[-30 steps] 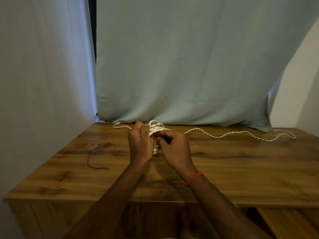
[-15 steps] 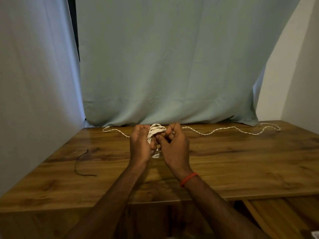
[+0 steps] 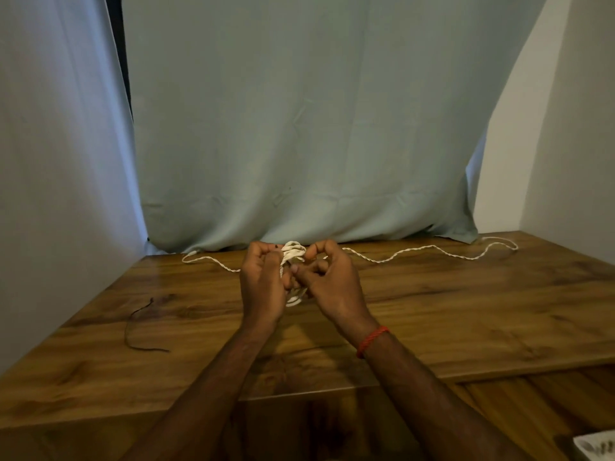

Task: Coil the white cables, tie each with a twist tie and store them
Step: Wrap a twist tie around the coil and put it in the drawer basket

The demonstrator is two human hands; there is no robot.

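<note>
left hand (image 3: 263, 287) grips cable coil (image 3: 293, 252) | right hand (image 3: 332, 284) pinches its top loops (middle hidden behind them)

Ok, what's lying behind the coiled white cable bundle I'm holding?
Loose white twisted cable lies along the brown wooden table's far edge, before a pale blue curtain. The left hand, right hand and coiled white bundle hide its middle stretch.

The coiled cable (image 3: 293, 252) is white. The loose cable (image 3: 416, 253) is white too, with a twisted, rope-like pattern. The counter (image 3: 466, 311) is warm brown wood with darker streaky grain. The twist tie (image 3: 139, 324) lying on it is black. The wristband (image 3: 371, 341) is red and braided. The curtain (image 3: 299, 128) is plain pale blue-green, and the wall (image 3: 572, 128) is off-white.
</note>
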